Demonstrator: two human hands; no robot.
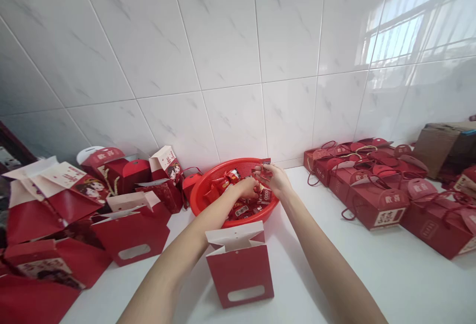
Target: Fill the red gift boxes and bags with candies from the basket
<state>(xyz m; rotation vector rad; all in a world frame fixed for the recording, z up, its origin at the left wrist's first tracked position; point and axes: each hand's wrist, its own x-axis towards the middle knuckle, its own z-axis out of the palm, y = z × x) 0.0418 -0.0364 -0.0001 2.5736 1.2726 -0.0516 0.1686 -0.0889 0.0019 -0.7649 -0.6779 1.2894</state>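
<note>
Both hands were working at the red oval plastic mesh basket [195,196], set on the white smooth surface [372,259] near the marbled white tile wall [230,41]. The loose, mixed, wrapped packets [241,210] lay inside it in a heap.

Right hand [274,177]: over the basket's right side, grip pinched on a small dark-red wrapped packet [266,161], raised around rim height. Left hand [250,187]: down among the packets, fingers curled; couldn't tell whether that grip had anything in it.

Nearest obstacle: the upright red paperboard box with an oval cutout [240,269], open at the top, just in front of the basket and between the forearms. Left forearm passed close by its top corner; contact couldn't be judged.

My read on doing the picking well: fingertip pinch at the wrapper edge, no squeezing of contents. Mixed wrappers called for a visual check on each piece before lifting. The left hand needed to part the heap gently so nothing spilled over the rim. Elbows wide was the safe posture, since the light-looking box could have tipped from a nudge. Hands also had to stay uncrossed, as working room inside the basket was tight.
</note>
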